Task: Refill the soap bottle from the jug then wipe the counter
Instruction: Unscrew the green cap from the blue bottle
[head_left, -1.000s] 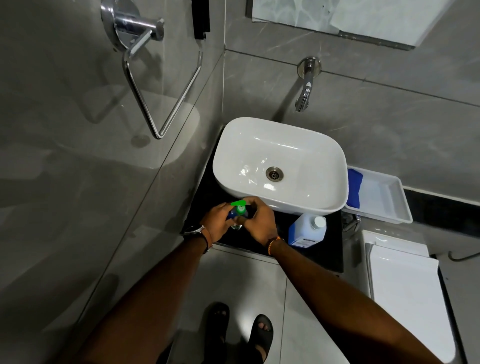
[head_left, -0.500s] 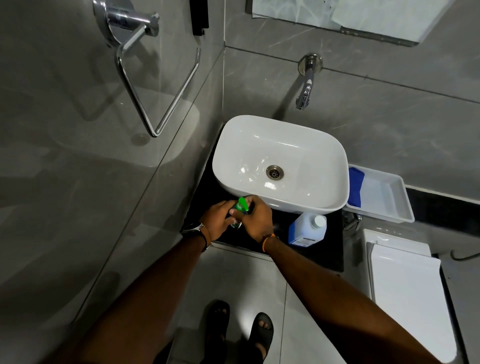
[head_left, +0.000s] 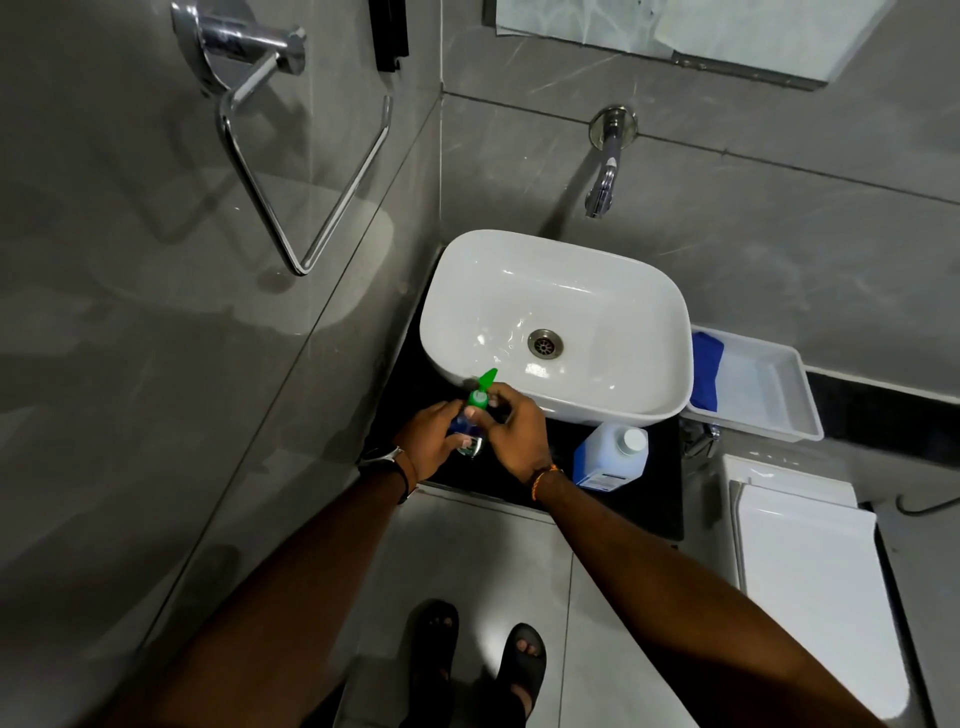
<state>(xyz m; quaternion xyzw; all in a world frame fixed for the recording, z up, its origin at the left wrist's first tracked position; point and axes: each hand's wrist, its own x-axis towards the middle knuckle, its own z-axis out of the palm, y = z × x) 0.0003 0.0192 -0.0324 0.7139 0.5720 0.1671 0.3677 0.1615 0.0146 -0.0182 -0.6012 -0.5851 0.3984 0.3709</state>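
A small blue soap bottle (head_left: 463, 427) with a green pump top (head_left: 482, 387) is held over the black counter (head_left: 660, 499), just in front of the white basin (head_left: 556, 322). My left hand (head_left: 428, 439) grips the bottle's body. My right hand (head_left: 514, 431) closes around the green pump top from the right. The pump's spout points up and away toward the basin. A translucent white jug (head_left: 610, 456) with a white cap stands on the counter to the right of my right hand, apart from it. A blue cloth (head_left: 705, 369) lies in a white tray (head_left: 763, 395).
A wall tap (head_left: 602, 182) hangs above the basin. A chrome towel ring (head_left: 291, 156) sticks out of the left wall. A white toilet tank lid (head_left: 810, 587) sits at the lower right, beside the counter. My sandalled feet (head_left: 478, 654) stand on the grey floor tiles.
The green pump top has turned under my right hand, its spout swinging from sideways to pointing up toward the basin. Both hands stay on the bottle in the same spot.
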